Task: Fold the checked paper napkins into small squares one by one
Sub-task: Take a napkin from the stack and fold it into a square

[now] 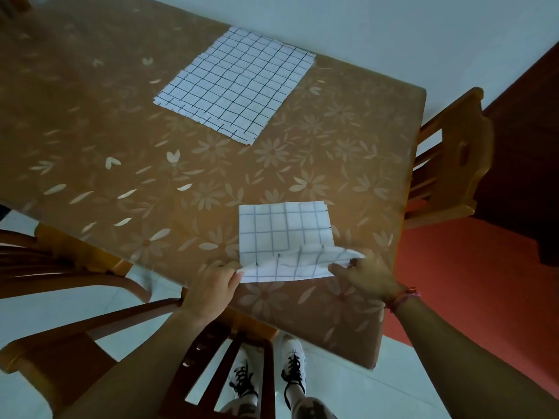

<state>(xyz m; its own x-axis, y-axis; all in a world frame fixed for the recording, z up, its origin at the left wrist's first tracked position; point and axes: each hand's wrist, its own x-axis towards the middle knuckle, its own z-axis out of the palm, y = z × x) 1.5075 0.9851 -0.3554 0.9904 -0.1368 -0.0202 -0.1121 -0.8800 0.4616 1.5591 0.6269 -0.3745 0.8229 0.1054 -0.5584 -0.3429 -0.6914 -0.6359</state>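
1. Two hands on this one: our left hand (211, 285) pinches the near-left corner of the napkin (284, 234), and our right hand (363, 276) pinches the near-right corner.
2. That napkin sits at 6 o'clock on the table (90, 116), close to the near edge. Its near flap is lifted while the far part lies flat.
3. Up at 12 o'clock, well apart, lies the stack of unfolded napkins (239, 83).
4. Step in hand, we reckon: a fold, with the near edge going over toward the far edge. It's not a small square yet.
5. Next move calls for matching both pinched corners to the far corners, then pressing the crease flat. It's thin paper, so skewed edges are the risk.
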